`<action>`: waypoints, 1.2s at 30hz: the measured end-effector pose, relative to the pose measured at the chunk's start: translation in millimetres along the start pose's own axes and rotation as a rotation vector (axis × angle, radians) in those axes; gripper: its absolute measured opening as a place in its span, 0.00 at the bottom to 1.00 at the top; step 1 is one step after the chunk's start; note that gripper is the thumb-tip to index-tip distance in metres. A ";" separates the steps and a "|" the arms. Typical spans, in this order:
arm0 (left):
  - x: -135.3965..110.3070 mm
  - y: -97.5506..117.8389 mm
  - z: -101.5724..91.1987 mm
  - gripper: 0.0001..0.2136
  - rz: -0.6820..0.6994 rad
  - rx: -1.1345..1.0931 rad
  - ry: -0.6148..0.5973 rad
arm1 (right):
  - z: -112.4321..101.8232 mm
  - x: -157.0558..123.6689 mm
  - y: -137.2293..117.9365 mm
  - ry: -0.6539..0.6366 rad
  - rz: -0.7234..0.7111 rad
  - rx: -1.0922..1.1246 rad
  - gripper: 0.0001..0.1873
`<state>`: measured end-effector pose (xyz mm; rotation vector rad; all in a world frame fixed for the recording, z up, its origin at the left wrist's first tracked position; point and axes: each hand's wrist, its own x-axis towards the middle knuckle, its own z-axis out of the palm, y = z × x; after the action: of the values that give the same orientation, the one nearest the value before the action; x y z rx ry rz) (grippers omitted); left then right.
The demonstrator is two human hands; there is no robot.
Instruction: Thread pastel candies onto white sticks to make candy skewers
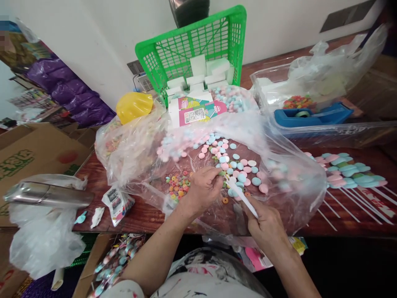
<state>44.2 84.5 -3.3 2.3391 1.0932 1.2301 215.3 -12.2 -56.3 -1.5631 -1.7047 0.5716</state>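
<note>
My right hand (266,219) is closed around a long white stick-like thing (246,200). Its far end looks split into thin tips, and I cannot tell whether it is one piece or a bundle of sticks. The fingers of my left hand (203,186) are pinched together close to that end, with a small green piece (222,173) at the fingertips. Beneath both hands a clear plastic bag (204,209) lies spread out, with pink and blue disc candies (241,178) heaped beyond. Small coloured ring candies (178,186) lie left of my left hand.
A green crate (192,39) holding white boxes stands at the back. At right are a blue tape dispenser (310,116) in a clear tub and candy skewers (353,171) on white sticks. A steel flask (48,194), a small packet (118,205) and a yellow bowl-shaped piece (133,106) are at left.
</note>
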 end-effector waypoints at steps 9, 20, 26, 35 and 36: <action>-11.4 -3.3 14.8 0.08 -0.585 -0.571 -0.011 | -6.8 1.6 -5.4 0.055 -0.023 0.112 0.14; -7.7 0.8 8.1 0.09 -0.187 -0.302 0.043 | -9.3 3.1 0.9 0.011 -0.036 0.040 0.15; -8.0 3.3 8.5 0.11 -0.687 -1.032 0.004 | -9.3 5.8 -2.0 0.004 -0.053 0.096 0.13; -7.4 6.7 17.3 0.08 -0.920 -1.477 0.148 | -3.2 5.6 -2.1 0.000 -0.011 0.185 0.14; -8.1 7.5 19.2 0.09 -0.932 -1.501 0.169 | -2.2 5.5 -2.3 0.002 -0.013 0.198 0.14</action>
<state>60.3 75.3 -15.4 0.5077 0.6516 1.1290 215.5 -7.5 -52.0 -1.4112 -1.6036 0.7097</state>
